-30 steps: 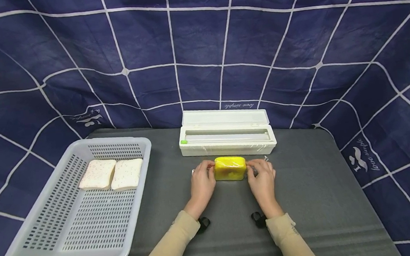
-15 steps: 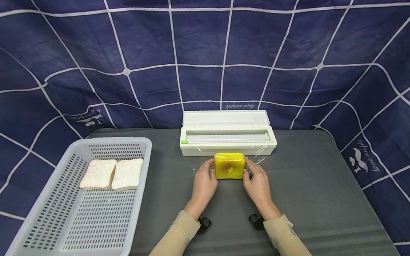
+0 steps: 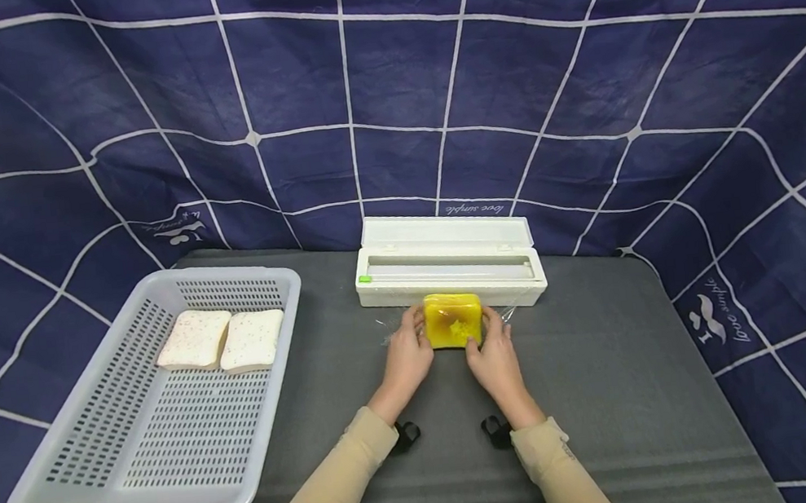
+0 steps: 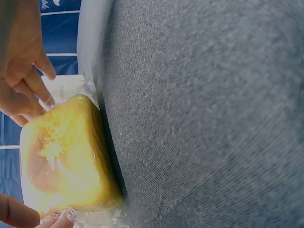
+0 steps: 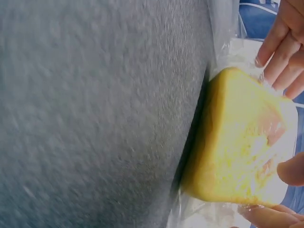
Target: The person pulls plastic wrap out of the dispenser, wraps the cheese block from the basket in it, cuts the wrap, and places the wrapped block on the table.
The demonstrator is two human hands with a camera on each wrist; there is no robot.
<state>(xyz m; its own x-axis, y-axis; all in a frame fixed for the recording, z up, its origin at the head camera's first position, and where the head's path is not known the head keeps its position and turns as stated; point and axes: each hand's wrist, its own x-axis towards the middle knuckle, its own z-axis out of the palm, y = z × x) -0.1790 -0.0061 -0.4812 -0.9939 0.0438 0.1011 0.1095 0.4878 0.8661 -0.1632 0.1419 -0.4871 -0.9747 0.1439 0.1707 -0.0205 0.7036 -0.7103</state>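
Observation:
A yellow slice of toast [image 3: 452, 320] with a browned middle and a star-shaped mark is held tipped up on edge, face toward me. Clear cling film [image 5: 232, 54] lies over it and bunches out past its sides. My left hand [image 3: 405, 356] holds its left side, fingers on the film. The right hand [image 3: 493, 357] grips the opposite side, its thumb near the front face. In the left wrist view the toast [image 4: 71, 152] has its lower edge right at the dark cloth. Just behind stands a white cling film dispenser [image 3: 444, 286], lid raised, with a green slider.
At the left is a pale perforated basket [image 3: 290, 337] holding two white speckled bread slices [image 3: 194, 341] [image 3: 252, 340] at its far end. A blue grid-patterned curtain [image 3: 401, 161] rises behind the grey tabletop [image 3: 632, 391] and along its sides.
The toast has tipped further upright, so its star-marked face shows, and sits slightly nearer the dispenser. My right hand has shifted left, closer in; the left hand has edged forward.

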